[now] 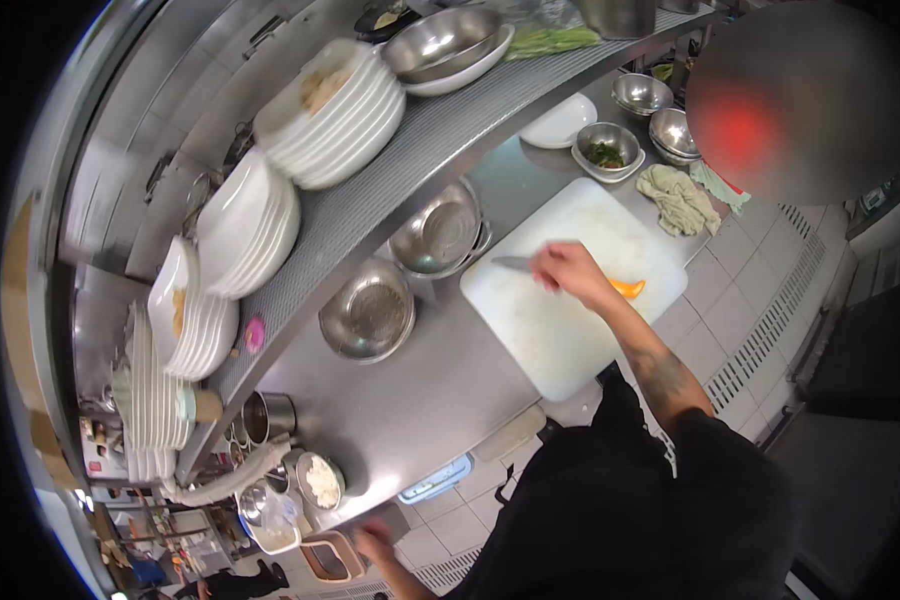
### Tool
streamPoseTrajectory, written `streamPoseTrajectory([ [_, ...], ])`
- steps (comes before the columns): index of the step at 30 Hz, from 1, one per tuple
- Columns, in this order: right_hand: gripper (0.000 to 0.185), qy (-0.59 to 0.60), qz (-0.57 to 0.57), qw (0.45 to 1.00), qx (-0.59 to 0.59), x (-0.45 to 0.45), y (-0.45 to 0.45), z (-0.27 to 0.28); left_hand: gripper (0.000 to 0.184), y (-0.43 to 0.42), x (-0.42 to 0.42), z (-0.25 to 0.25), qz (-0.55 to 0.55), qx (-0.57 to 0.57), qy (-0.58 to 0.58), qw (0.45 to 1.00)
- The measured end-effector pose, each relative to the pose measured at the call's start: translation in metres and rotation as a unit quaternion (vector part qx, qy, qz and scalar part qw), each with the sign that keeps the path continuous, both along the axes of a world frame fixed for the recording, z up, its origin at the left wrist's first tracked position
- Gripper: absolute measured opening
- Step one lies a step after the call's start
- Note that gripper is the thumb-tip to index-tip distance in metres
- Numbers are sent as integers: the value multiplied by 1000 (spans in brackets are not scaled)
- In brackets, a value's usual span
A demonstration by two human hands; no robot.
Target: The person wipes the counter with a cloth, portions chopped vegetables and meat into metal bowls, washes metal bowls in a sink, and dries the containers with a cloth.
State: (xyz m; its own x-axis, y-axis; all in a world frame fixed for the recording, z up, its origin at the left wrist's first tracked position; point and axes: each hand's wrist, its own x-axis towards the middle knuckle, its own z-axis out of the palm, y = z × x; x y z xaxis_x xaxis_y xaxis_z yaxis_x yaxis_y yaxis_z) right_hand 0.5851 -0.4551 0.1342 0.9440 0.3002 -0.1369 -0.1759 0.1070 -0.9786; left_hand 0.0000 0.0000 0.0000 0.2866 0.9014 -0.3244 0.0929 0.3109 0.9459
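The right hand (567, 270) is closed around the handle of a knife (513, 263), held over the middle of the cutting board (560, 345), with the blade pointing to the board's far side. The orange piece (627, 289) lies on the board, on its near right part, just beside the right wrist. It shows as one curved piece rather than a pile of slices, so the cutting of it looks barely begun, if begun at all, and most of that work seems left. Some preparation looks done: green leaves (605, 154) sit in a metal bowl to the right of the board, and a bowl of white food (322, 482) stands well to its left. Two metal bowls (367, 310) are past the board's far left side, and a crumpled cloth (678, 200) lies just right of it. The left hand (375, 541) is well left of the board, near a brown bin (332, 556); it is too blurred to tell whether its fingers are apart or together.
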Motion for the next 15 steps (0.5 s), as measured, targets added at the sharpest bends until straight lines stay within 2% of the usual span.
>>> streamPoseTrajectory([
  [1, 15, -8, -4, 1000, 5, 7, 3, 2, 34, -39, -4, -12, -4, 36, 122, 992],
  [2, 17, -42, -37, 998, -8, 42, 32, -8, 31, -74, -5, -21, 40, -33, 141, 989],
  [3, 20, -36, -56, 996, -54, 105, 36, -48, 31, -139, -12, -3, 33, -59, 263, 963],
  [4, 25, -28, -72, 992, -100, 164, 41, -86, 30, -179, -11, -15, 26, -96, 297, 950],
  [6, 23, -36, -94, 970, -222, 232, 71, -110, 29, -257, -1, -23, -13, -173, 345, 923],
  [9, 21, -20, -87, 937, -338, 279, 103, -128, 27, -331, 7, 3, -47, -226, 383, 895],
  [12, 19, -20, -95, 928, -360, 291, 113, -140, 26, -375, 7, 30, -48, -241, 402, 882],
  [15, 17, -51, -120, 939, -319, 287, 109, -146, 25, -405, 2, 39, -41, -240, 407, 880],
])
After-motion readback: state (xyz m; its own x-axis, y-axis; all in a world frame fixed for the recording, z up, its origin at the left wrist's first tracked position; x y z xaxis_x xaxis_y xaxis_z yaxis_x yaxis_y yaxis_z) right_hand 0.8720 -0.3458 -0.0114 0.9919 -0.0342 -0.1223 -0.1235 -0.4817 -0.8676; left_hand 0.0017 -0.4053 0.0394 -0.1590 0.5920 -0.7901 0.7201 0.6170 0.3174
